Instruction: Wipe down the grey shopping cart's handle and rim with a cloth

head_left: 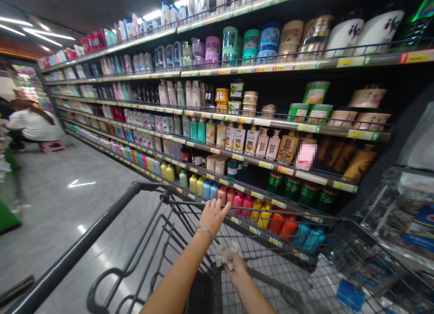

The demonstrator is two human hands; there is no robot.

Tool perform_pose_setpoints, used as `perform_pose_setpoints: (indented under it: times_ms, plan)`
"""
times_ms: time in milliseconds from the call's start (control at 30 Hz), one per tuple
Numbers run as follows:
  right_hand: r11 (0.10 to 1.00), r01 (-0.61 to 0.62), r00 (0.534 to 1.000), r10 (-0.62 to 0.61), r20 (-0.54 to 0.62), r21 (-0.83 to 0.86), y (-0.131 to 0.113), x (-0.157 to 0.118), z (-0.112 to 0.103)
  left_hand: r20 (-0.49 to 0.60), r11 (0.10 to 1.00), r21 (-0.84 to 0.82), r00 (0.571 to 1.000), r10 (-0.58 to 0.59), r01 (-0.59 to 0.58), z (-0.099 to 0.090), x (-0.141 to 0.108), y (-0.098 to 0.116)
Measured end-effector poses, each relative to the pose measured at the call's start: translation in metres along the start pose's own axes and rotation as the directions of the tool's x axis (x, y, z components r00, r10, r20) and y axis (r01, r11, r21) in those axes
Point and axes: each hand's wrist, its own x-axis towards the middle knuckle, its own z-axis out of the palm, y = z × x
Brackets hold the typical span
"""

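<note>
My left hand (213,216), with a thin bracelet at its wrist, lies over the side rim of a dark wire shopping cart (190,203). Its fingers are bent over the rim, and the thumb points out to the right. Lower down, inside the cart's outline, my right hand (236,265) is closed on a crumpled white tissue (226,253). Some of its fingers are hidden by the tissue. Beyond the rim, colourful bottles such as the pink ones (242,202) and the yellow ones (264,214) stand on the lowest shelf.
Long shelves (251,119) full of bottles and jars run along the cart's far side. The cart's push handle (84,239) crosses the left. Plastic-wrapped packs (407,223) are at the right. A person (34,124) sits low on a pink stool (52,145) farther down the tiled aisle (68,205).
</note>
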Motion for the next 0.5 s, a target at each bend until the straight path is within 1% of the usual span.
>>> perform_pose_setpoints:
  times_ms: [67,167,267,367,500]
  plan:
    - [1.0,-0.002,1.0,0.003,-0.025,0.015,0.006,0.003,0.009,-0.012,1.0,0.018,1.0,0.014,-0.014,0.003,0.0,-0.002]
    - [0.999,-0.011,0.999,0.014,-0.049,0.044,0.009,0.007,0.028,-0.027,0.999,0.04,0.999,0.022,-0.021,0.008,0.0,-0.002]
    - [0.998,-0.019,0.999,0.021,-0.033,0.066,0.008,0.008,0.045,-0.036,0.999,0.05,0.999,0.021,-0.019,0.012,-0.001,-0.001]
    - [0.996,-0.022,1.0,0.021,0.005,0.082,0.003,0.005,0.056,-0.043,0.998,0.053,0.999,0.02,-0.018,0.014,-0.001,0.0]
    - [0.995,-0.011,0.999,0.005,0.051,0.103,-0.015,-0.003,0.061,-0.048,0.999,0.047,0.998,0.027,-0.025,0.013,-0.001,-0.001]
